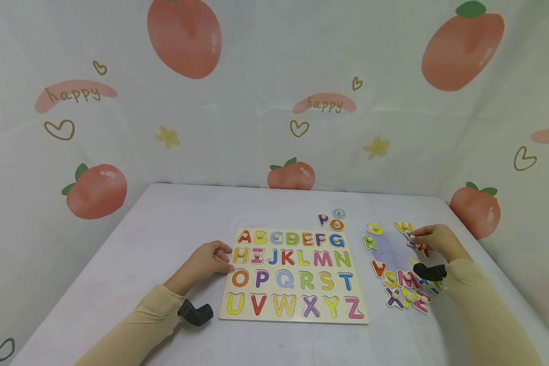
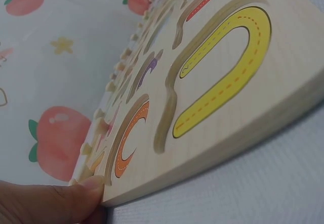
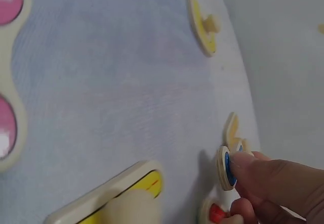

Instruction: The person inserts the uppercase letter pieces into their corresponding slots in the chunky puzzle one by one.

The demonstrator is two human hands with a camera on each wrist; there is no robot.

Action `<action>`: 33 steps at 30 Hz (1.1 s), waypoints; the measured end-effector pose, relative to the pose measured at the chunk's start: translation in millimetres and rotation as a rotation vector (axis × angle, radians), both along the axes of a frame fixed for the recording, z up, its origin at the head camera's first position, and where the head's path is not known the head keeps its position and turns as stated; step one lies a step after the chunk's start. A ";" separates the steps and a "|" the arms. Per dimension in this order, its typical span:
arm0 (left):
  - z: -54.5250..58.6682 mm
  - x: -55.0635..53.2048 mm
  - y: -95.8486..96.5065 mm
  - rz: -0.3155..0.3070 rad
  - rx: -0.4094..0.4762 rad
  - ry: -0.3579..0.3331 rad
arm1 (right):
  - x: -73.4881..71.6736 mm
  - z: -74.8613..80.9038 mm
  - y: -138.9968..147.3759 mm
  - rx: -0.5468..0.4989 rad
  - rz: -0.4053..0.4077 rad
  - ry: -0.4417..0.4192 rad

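A wooden alphabet puzzle board (image 1: 297,321) lies on the table, its top row and the H and I filled with knobbed letters. My left hand (image 1: 209,258) rests at the board's left edge; in the left wrist view its thumb (image 2: 83,196) touches the rim near the orange O slot. To the right of the board, my right hand (image 1: 435,240) pinches a blue letter piece (image 3: 230,169) between thumb and fingers. Its shape is mostly hidden. A yellow W piece (image 1: 403,227) lies just beyond these fingers, and a red piece (image 1: 424,249) sits below them.
Loose knobbed letters lie right of the board, including a green R (image 1: 370,242), a red V (image 1: 378,268), a pink M (image 1: 407,278) and a purple X (image 1: 394,298). A purple P (image 1: 323,219) and an orange O (image 1: 336,224) lie behind the board. Printed cloth hangs around the table.
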State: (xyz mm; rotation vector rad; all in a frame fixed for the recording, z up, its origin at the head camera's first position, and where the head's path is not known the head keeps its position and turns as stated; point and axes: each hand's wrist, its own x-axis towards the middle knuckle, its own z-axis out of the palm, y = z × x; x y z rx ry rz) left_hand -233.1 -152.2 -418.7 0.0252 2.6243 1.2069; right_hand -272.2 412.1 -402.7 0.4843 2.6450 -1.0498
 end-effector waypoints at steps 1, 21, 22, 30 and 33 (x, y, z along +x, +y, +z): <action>0.1 0.1 0.0 0.000 -0.001 -0.001 | 0.7 1.9 -0.5 0.004 0.018 0.004; -1.3 0.0 -2.2 -0.012 0.011 -0.003 | -3.7 49.9 -114.1 -0.017 0.291 0.260; -1.1 0.3 -2.0 -0.010 0.008 -0.004 | -4.2 50.4 -123.2 -0.025 0.302 0.272; 0.4 1.7 -1.6 -0.013 0.009 0.000 | -1.2 45.0 -195.3 -0.116 0.399 0.354; 0.8 2.0 -1.3 -0.014 0.015 -0.002 | 1.7 40.0 -220.7 -0.153 0.413 0.345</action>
